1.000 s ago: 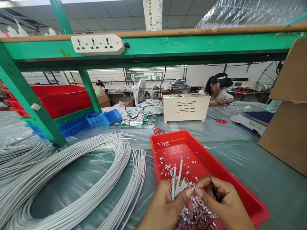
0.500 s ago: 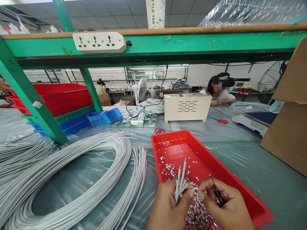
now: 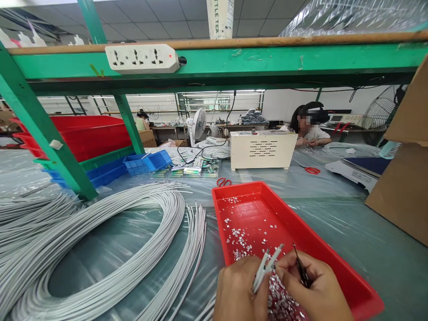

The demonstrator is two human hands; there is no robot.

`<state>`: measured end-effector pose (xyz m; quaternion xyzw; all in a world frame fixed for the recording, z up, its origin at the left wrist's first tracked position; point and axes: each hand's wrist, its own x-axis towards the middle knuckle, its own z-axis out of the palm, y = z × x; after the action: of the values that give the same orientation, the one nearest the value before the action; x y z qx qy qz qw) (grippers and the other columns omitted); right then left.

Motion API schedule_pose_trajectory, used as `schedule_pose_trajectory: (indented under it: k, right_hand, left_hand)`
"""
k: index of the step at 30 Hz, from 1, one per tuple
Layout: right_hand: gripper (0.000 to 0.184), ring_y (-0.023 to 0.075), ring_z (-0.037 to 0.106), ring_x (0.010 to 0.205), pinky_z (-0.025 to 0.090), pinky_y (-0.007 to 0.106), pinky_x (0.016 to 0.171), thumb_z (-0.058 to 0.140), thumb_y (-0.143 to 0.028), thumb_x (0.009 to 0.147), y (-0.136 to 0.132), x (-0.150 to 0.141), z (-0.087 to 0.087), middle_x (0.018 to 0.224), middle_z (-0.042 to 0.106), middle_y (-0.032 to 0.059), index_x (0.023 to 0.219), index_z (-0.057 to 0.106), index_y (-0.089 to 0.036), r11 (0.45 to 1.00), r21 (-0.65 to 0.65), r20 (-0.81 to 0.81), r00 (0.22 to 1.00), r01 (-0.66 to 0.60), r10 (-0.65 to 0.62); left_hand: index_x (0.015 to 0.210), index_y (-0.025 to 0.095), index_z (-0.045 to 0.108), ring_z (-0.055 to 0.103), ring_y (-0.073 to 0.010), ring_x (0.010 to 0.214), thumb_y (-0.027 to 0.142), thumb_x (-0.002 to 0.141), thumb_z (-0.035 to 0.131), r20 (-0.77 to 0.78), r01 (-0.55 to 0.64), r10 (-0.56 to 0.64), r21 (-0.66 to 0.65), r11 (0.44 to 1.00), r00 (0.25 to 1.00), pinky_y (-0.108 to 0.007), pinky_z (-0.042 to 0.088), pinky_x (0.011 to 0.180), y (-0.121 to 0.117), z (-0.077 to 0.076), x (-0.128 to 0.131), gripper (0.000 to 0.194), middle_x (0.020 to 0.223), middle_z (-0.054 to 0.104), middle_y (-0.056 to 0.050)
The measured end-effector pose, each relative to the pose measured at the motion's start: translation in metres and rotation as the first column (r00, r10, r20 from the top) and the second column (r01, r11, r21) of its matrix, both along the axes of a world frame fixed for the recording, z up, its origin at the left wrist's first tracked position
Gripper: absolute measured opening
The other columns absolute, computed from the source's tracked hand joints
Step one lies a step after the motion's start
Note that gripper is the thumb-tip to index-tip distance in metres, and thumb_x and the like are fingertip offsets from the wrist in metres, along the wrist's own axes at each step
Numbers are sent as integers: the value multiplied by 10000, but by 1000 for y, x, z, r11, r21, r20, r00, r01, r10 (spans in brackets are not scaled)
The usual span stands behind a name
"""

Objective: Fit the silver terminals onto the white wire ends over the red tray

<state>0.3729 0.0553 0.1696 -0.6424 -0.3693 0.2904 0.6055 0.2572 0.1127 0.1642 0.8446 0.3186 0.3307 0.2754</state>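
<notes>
1. The tray (image 3: 310,249) is bright red, its floor speckled with silver foil scraps (image 3: 239,236).
2. Left of the tray, the coiled cables (image 3: 100,236) are pale grey-white.
3. Beyond the tray stands a cream box (image 3: 262,149) with slotted vents.
4. Above the tray, the shelf frame (image 3: 234,62) is green, carrying a white power strip (image 3: 143,58).
5. Far left of the tray, the bins (image 3: 147,162) are blue.
</notes>
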Motion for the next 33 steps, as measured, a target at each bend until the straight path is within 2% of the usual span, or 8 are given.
schedule_pose_trajectory:
  k: [6,9,12,15,17,21,27,33]
  right_hand:
    - [263,112,344,499,277,239,487,617,-413,589,7,24,-13,499,394,-36,627,601,-153,996,-50,-18,998,-67,66]
    - [343,171,484,636,389,265,592,617,-489,633,12,39,-17,648,559,20,715,614,-156,991,-67,10,993,-119,120]
    - [332,167,486,643,392,253,599,559,-496,708,12,46,-15,632,541,2,649,562,-169,991,-88,190,975,-97,112]
    - [353,125,382,492,299,237,464,565,-488,704,11,47,-15,491,414,-33,547,482,-183,986,-166,417,907,10,61]
    - [307,127,402,486,297,237,459,578,-467,701,11,48,-16,500,449,-32,588,517,-188,985,-165,468,883,55,29]
    - [269,170,521,626,399,238,564,580,-459,716,11,46,-15,631,570,-6,727,589,-191,997,-68,343,938,-29,51]
    - [258,174,597,735,463,224,667,616,-420,733,6,34,-4,718,647,8,832,666,-187,947,15,77,945,-321,319]
    - [111,102,558,563,411,167,561,708,-257,670,1,23,4,557,631,-48,780,708,-237,931,117,-60,933,-346,355]
  left_hand:
    - [742,151,637,613,-198,612,145,744,429,-159,82,-70,72,994,985,-283,330,522,-1,-3,1,208,698,667,-82]
    - [675,144,628,554,-166,576,274,777,459,-75,41,-58,-207,977,995,-270,307,521,0,6,3,236,635,637,-64]
    - [679,136,630,493,-137,584,386,771,504,112,86,-35,-494,865,993,-248,319,548,3,16,3,295,605,595,-35]
    - [661,124,608,458,-122,593,459,751,536,197,138,-16,-623,770,980,-244,327,585,6,22,2,354,598,548,-20]
    - [605,134,587,428,-118,573,501,754,521,191,155,-41,-635,757,981,-250,313,571,7,23,1,402,573,504,-12]
    - [570,155,579,453,-135,598,511,772,497,222,208,-81,-636,743,972,-263,339,615,8,25,-1,418,574,521,-29]
    - [538,147,533,417,-120,581,506,794,465,219,227,-113,-616,754,969,-251,306,585,10,25,-2,446,556,479,-14]
    - [568,117,571,452,-127,591,536,763,492,305,319,-156,-612,724,939,-252,324,583,12,20,0,469,572,512,-31]
